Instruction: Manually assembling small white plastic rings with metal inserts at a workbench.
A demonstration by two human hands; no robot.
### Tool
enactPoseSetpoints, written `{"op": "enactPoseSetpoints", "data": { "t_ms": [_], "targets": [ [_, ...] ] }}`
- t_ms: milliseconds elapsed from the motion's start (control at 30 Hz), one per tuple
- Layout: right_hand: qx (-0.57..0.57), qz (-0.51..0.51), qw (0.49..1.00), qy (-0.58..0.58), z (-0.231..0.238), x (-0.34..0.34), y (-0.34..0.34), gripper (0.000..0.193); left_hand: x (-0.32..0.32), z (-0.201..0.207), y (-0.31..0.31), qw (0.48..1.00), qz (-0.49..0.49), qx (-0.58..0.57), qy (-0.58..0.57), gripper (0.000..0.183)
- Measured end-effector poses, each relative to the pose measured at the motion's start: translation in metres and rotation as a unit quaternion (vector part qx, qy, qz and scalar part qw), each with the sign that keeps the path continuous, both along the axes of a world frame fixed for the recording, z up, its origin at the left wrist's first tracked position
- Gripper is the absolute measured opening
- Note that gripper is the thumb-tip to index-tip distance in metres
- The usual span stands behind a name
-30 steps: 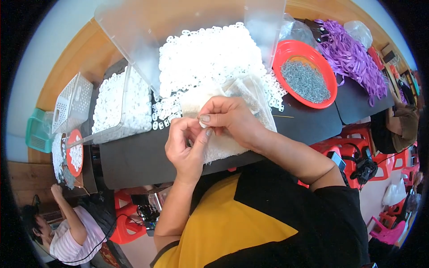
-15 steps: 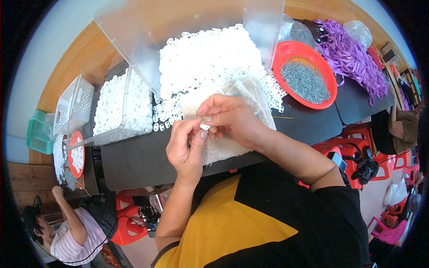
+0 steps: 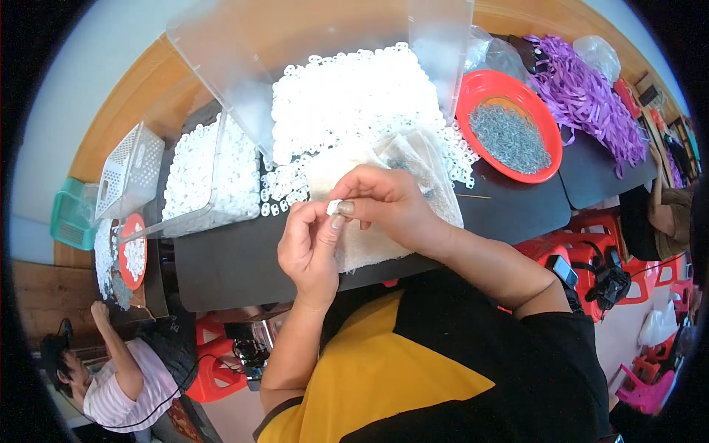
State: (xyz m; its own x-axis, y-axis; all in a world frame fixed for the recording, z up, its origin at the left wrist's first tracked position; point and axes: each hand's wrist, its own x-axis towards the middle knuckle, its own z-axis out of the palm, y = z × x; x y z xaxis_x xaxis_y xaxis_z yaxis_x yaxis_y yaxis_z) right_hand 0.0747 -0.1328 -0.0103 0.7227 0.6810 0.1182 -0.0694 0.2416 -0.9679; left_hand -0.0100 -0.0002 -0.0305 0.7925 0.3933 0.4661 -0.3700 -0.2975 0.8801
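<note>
Own hands: two, left hand [image 3: 307, 255] and right hand [image 3: 391, 210]. Grip, both: fingertips pinching one small white piece [image 3: 334, 207] between them, above a pale cloth [image 3: 369, 252] on the tabletop [image 3: 236, 269]. Clear bins: two, one larger [image 3: 442, 59], one smaller [image 3: 210, 220]; white pieces inside too many to count. Right: one red bowl [image 3: 474, 90], metal parts [image 3: 509, 139] uncountable; one heap of purple straps [image 3: 591, 103].

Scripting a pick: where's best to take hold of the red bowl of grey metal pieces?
I'd likely pinch the red bowl by its near rim, coming from the person's side. The raised rim faces dark tabletop there, while the clear bin and purple straps crowd its left and far right.
</note>
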Motion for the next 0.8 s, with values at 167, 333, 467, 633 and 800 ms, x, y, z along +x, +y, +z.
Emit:
{"op": "enactPoseSetpoints", "data": {
  "t_ms": [167,333,467,633,800],
  "targets": [
    [0.027,0.049,0.998,0.035,0.006,0.001,-0.004,0.012,-0.007,0.01,0.0,0.998,-0.006,-0.061,-0.027,0.008],
    [0.006,-0.003,0.999,0.044,0.002,0.008,-0.009,0.011,-0.054,0.075,-0.002,0.96,-0.086,0.26,-0.054,0.012],
    [-0.036,-0.001,0.998,0.044,0.003,0.006,-0.002,0.01,-0.096,0.128,0.002,0.911,-0.35,0.211,-0.051,0.018],
    [-0.053,-0.009,0.997,0.057,-0.004,0.005,0.0,0.009,-0.107,0.147,-0.018,0.889,-0.234,0.304,-0.249,0.027],
    [-0.059,0.0,0.997,0.047,0.001,0.003,0.0,0.008,-0.102,0.136,-0.031,0.884,-0.172,0.241,-0.361,0.022]
  ]
}}
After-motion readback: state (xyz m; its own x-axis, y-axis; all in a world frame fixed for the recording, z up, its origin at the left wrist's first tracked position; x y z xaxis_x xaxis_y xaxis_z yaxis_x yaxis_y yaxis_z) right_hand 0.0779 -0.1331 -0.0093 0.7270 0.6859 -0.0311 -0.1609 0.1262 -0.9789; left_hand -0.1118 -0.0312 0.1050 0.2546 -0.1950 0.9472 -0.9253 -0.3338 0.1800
